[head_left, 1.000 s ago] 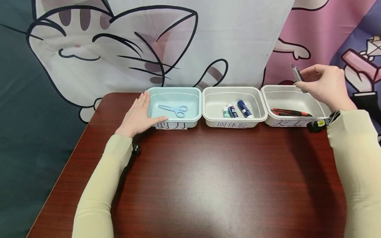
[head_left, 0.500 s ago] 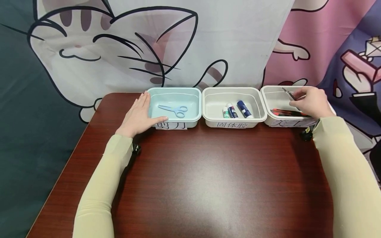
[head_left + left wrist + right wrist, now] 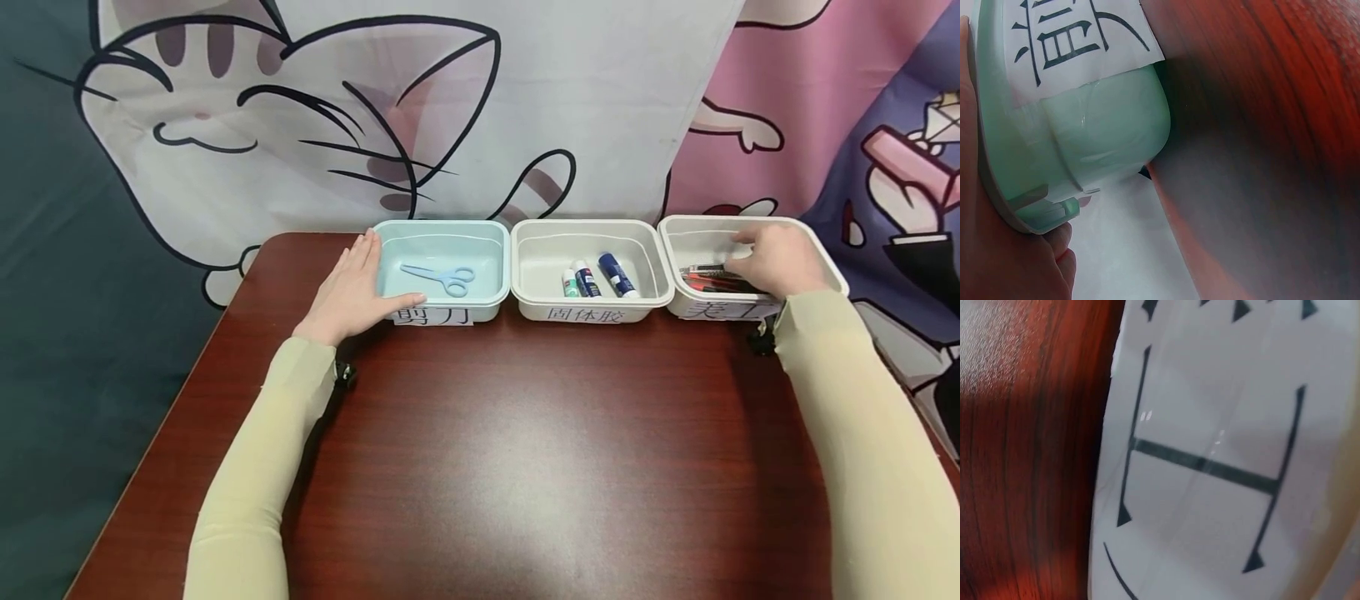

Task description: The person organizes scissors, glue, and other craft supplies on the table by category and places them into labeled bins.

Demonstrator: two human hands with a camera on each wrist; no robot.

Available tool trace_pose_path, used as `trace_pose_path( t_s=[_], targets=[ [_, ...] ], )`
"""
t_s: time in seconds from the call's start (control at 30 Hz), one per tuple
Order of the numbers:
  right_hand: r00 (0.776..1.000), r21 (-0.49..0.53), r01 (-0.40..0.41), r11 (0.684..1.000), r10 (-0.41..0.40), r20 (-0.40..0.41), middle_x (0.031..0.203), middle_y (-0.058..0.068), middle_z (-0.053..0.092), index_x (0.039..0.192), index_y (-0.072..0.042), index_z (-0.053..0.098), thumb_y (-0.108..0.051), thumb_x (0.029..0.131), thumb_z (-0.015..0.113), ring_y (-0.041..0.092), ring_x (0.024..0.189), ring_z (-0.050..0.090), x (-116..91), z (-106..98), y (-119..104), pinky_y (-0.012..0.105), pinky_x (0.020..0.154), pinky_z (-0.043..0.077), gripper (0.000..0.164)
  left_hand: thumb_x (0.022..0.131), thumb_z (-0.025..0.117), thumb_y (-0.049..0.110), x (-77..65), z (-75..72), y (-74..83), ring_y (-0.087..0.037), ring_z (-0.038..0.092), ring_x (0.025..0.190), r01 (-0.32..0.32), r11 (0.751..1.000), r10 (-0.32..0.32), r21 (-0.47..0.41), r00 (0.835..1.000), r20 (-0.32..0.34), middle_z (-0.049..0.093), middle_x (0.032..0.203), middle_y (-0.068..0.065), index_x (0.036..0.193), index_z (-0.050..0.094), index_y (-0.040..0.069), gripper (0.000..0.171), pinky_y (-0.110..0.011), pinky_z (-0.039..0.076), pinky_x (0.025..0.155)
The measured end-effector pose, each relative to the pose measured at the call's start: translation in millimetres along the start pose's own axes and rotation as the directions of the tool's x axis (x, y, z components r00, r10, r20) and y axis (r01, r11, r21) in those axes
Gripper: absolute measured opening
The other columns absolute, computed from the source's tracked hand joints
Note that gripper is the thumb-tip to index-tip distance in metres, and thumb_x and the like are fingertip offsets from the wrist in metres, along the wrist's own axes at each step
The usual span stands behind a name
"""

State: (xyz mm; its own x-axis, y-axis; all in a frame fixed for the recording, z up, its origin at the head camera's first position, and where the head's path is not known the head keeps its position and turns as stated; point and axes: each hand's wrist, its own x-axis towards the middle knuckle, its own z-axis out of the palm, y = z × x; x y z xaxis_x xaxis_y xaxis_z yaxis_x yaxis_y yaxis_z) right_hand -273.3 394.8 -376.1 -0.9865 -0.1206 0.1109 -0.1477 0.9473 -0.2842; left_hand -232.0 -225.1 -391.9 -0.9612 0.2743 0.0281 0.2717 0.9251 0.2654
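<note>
My left hand (image 3: 347, 287) rests along the left rim of a light blue box (image 3: 487, 242), its fingers straight. Light blue scissors (image 3: 450, 277) lie in that box. In the left wrist view, the hand (image 3: 997, 250) is against the rim of the box (image 3: 1110, 119). Over at the right, my right hand (image 3: 780, 260) reaches into a white box (image 3: 821, 250), thumb and index finger apart. A grey utility knife (image 3: 703, 269) lies by the thumb, above red-and-black utility knives (image 3: 716, 284). The hand hides part of them. Only the box's label (image 3: 1204, 512) fills most of the right wrist view.
Between these two boxes stands another white box (image 3: 525, 250) with glue sticks (image 3: 617, 275) in it. All three boxes carry paper labels and line the back of a dark red wooden table (image 3: 480, 433). A cartoon cloth (image 3: 585, 92) hangs behind.
My right hand has moved left and down into the right white box with the grey utility knife, which now lies there with the fingers spread beside it. The left hand has stayed put.
</note>
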Motion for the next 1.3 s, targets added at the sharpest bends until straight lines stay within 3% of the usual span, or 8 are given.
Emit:
trace_pose_path(
  t_s=[0.33, 0.53, 0.7, 0.77, 1.1, 1.3],
  targets=[
    [0.998, 0.079, -0.06, 0.995, 0.063, -0.031, 0.113, 0.035, 0.065, 0.133, 0.003, 0.064, -0.032, 0.092, 0.071, 0.048, 0.096, 0.062, -10, -15, -19, 0.062, 0.083, 0.044, 0.054, 0.082, 0.049, 0.087, 1.3, 0.7, -1.3, -0.025, -0.004, 0.154, 0.0, 1.0, 0.0, 0.004, 1.0, -0.001, -0.002, 0.168, -0.016, 0.16, 0.001, -0.002, 0.128, -0.042, 0.002, 0.124],
    [0.997, 0.096, -0.059, 0.994, 0.064, -0.052, 0.113, 0.035, 0.065, 0.136, 0.0, 0.063, -0.042, 0.095, 0.068, 0.043, 0.072, 0.063, -17, -20, -31, 0.053, 0.072, 0.043, 0.06, 0.083, 0.049, 0.087, -1.1, 0.8, -1.7, -0.027, -0.002, 0.155, 0.0, 1.0, 0.0, 0.001, 1.0, 0.004, -0.002, 0.168, -0.016, 0.16, 0.001, -0.003, 0.128, -0.041, 0.001, 0.124],
    [0.995, 0.133, -0.034, 0.99, 0.046, -0.086, 0.125, 0.033, 0.062, 0.138, 0.001, 0.062, -0.043, 0.095, 0.067, 0.053, 0.102, 0.061, -18, -23, -45, 0.063, 0.086, 0.043, 0.062, 0.083, 0.049, 0.086, -2.2, -0.9, -2.2, -0.028, -0.001, 0.155, -0.003, 1.0, 0.003, 0.01, 1.0, -0.003, 0.0, 0.168, -0.018, 0.16, 0.001, -0.004, 0.128, -0.042, 0.002, 0.124],
    [0.994, 0.148, -0.014, 0.989, 0.031, -0.108, 0.129, 0.031, 0.061, 0.138, 0.0, 0.062, -0.042, 0.095, 0.068, 0.054, 0.116, 0.054, -17, -24, -53, 0.065, 0.092, 0.04, 0.061, 0.083, 0.05, 0.086, -2.1, -1.7, -2.5, -0.029, 0.0, 0.155, -0.003, 1.0, 0.003, 0.011, 1.0, -0.005, 0.0, 0.168, -0.018, 0.16, 0.002, -0.004, 0.128, -0.042, 0.002, 0.124],
    [0.994, 0.177, 0.061, 0.982, -0.044, -0.1, 0.131, 0.03, 0.06, 0.145, -0.005, 0.057, -0.04, 0.093, 0.07, 0.052, 0.114, 0.055, -22, -27, -87, 0.066, 0.095, 0.04, 0.064, 0.083, 0.05, 0.086, -2.4, -1.2, -4.4, -0.029, 0.001, 0.155, 0.005, 1.0, -0.005, 0.012, 1.0, 0.0, 0.0, 0.168, -0.017, 0.16, 0.002, -0.003, 0.127, -0.04, 0.001, 0.124],
    [0.993, 0.203, 0.09, 0.975, -0.073, -0.088, 0.138, 0.026, 0.058, 0.145, -0.006, 0.057, -0.04, 0.092, 0.073, 0.048, 0.121, 0.054, -25, -23, -98, 0.064, 0.098, 0.04, 0.065, 0.085, 0.047, 0.086, -1.5, -0.8, -2.3, -0.027, -0.002, 0.155, -0.01, 1.0, 0.01, 0.013, 1.0, -0.009, -0.002, 0.169, -0.016, 0.161, 0.003, -0.001, 0.123, -0.046, 0.003, 0.124]
  ],
)
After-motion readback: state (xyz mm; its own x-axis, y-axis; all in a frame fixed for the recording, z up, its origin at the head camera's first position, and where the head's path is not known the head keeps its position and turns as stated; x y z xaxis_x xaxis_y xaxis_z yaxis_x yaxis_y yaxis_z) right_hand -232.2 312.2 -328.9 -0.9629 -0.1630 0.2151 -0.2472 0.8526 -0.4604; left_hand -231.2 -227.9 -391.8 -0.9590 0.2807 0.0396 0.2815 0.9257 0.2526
